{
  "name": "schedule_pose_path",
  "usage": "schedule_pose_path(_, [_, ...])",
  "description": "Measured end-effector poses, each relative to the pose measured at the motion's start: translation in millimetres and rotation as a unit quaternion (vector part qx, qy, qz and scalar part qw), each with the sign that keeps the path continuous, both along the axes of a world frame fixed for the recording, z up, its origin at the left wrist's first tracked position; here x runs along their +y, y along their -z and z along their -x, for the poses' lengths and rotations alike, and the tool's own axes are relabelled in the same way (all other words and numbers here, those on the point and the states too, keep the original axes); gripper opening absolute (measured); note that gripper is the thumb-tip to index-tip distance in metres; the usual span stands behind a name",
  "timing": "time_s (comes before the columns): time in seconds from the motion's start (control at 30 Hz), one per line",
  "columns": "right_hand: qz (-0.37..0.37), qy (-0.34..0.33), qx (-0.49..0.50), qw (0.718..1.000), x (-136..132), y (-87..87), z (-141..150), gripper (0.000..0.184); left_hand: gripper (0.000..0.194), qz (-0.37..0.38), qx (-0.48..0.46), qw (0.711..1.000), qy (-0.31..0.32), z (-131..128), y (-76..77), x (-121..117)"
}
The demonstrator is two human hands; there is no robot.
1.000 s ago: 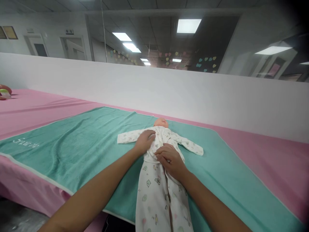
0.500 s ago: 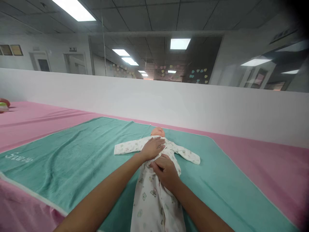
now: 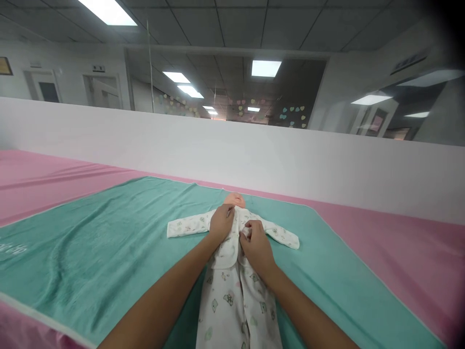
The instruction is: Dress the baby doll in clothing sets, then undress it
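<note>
A baby doll (image 3: 235,198) lies on its back on a green blanket (image 3: 119,242), its head at the far end. It wears a white printed baby top (image 3: 227,252) with both sleeves spread outward. Below the rounded hem, white printed baby bottoms (image 3: 225,300) run toward me. My left hand (image 3: 221,224) is closed on the top near the neckline, fingertips bent over the cloth. My right hand (image 3: 258,246) has its thumb and fingers curled together on the top's front edge at the chest. Its fingertips partly hide the cloth they grip.
Pink cloth (image 3: 399,242) surrounds the green blanket. A low white wall (image 3: 254,155) runs along the back edge, with glass panels (image 3: 232,87) above it. White lettering (image 3: 12,248) marks the blanket's left side.
My left hand has gone from lying flat on the chest to curling at the neckline. The right hand has moved up and slightly right, so more of the top's front shows.
</note>
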State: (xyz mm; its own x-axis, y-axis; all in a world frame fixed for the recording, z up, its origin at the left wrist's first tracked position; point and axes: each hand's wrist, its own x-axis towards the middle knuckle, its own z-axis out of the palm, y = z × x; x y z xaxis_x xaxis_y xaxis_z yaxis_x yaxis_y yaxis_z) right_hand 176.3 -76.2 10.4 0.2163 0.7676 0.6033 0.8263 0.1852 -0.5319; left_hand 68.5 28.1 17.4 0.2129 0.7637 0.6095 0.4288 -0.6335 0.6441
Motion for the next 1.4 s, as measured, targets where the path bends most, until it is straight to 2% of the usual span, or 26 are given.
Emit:
schedule_pose_path(0.17, [0.094, 0.045, -0.068, 0.992, 32.9, -14.8, -8.7, 0.013, 0.028, -0.010, 0.032, 0.999, 0.033, 0.8, 2.7, 8.8])
schedule_pose_path(0.33, [0.238, 0.067, -0.125, 0.961, 59.8, -34.4, -9.8, 0.038, 0.032, -0.012, 0.034, 0.999, 0.039, -0.8, 7.9, 18.7])
schedule_pose_path(0.43, [0.267, 0.076, -0.143, 0.950, 68.4, -41.2, -5.4, 0.045, 0.036, 0.000, 0.038, 0.998, 0.047, 1.0, 10.3, 25.4])
schedule_pose_path(0.6, [0.257, 0.090, -0.116, 0.955, 80.2, -44.8, -5.0, 0.046, 0.038, 0.018, 0.046, 0.997, 0.060, 4.0, 8.4, 29.8])
schedule_pose_path(0.8, [0.258, 0.057, -0.102, 0.959, 98.9, -46.1, -18.1, 0.040, 0.030, 0.038, 0.018, 0.997, 0.070, 4.4, 7.8, 31.2])
schedule_pose_path(0.97, [0.223, 0.028, -0.087, 0.971, 107.1, -40.6, -26.4, 0.026, 0.019, 0.075, -0.022, 0.995, 0.066, 4.8, 4.8, 31.9])
schedule_pose_path(1.03, [0.192, 0.044, -0.067, 0.978, 106.6, -38.9, -25.7, 0.027, 0.014, 0.057, 0.006, 0.998, 0.041, 3.5, 0.6, 30.1])
schedule_pose_path(1.1, [0.151, 0.070, -0.047, 0.985, 104.1, -37.9, -21.5, 0.032, 0.011, 0.004, 0.064, 0.998, 0.000, 0.5, -5.2, 26.5])
schedule_pose_path(1.17, [0.112, 0.091, -0.034, 0.989, 100.7, -37.1, -15.1, 0.036, 0.013, -0.054, 0.128, 0.990, -0.038, -4.6, -11.7, 22.3])
schedule_pose_path(1.2, [0.091, 0.097, -0.031, 0.991, 99.0, -36.6, -11.8, 0.036, 0.015, -0.061, 0.147, 0.986, -0.052, -7.7, -15.1, 20.5])
schedule_pose_path(1.33, [0.011, 0.096, -0.018, 0.995, 94.7, -32.5, -5.0, 0.025, 0.020, 0.051, 0.130, 0.989, -0.053, -19.6, -26.4, 20.4])
schedule_pose_path(1.4, [0.005, 0.096, -0.003, 0.995, 93.9, -29.9, -6.5, 0.021, 0.019, 0.096, 0.115, 0.988, -0.044, -22.1, -30.4, 24.0])
